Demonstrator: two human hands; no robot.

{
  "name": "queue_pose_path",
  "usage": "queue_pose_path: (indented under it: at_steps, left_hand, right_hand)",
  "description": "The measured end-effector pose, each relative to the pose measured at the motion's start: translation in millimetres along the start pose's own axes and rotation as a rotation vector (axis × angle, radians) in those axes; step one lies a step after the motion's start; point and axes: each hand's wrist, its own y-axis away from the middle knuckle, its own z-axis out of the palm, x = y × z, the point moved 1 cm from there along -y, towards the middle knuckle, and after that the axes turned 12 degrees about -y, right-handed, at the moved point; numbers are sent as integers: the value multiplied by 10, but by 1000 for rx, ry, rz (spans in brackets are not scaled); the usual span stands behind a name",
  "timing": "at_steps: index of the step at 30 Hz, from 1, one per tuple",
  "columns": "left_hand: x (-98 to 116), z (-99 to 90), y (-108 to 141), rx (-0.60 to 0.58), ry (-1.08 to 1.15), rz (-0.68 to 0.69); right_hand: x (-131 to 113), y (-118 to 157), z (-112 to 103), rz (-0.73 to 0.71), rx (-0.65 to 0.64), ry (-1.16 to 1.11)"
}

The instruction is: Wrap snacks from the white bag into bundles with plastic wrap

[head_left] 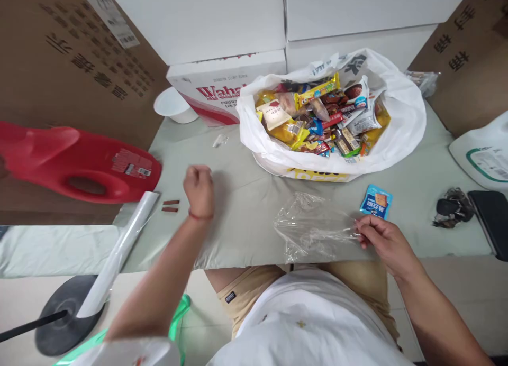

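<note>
My right hand pinches one end of a clear plastic bag. The crumpled bag stretches leftward across the table. Just beyond those fingers lies a small blue snack packet with a picture of a biscuit on it. My left hand is closed in a fist over the table, thumb side up, and its inner side is hidden, so any content cannot be seen. To its left are two thin brown strips. A white plastic bag full of wrapped snacks stands behind, between both hands.
At left are a red jug and a clear film roll overhanging the table edge. A white bowl and a Wahaha carton stand behind. Keys, a black phone and a white jug are at right.
</note>
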Motion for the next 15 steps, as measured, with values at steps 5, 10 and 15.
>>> queue_pose_path:
  at_steps: [5,10,15]
  left_hand:
    - [-334,-64,1739,-360,-251,27]
    - [-227,-19,2107,-638,-289,-144]
    - [-185,142,2019,-853,-305,-209]
  right_hand:
    - [-48,-65,-13,2,53,-32]
    - [9,-87,28,14,40,-52]
    - [38,-95,64,8,18,-24]
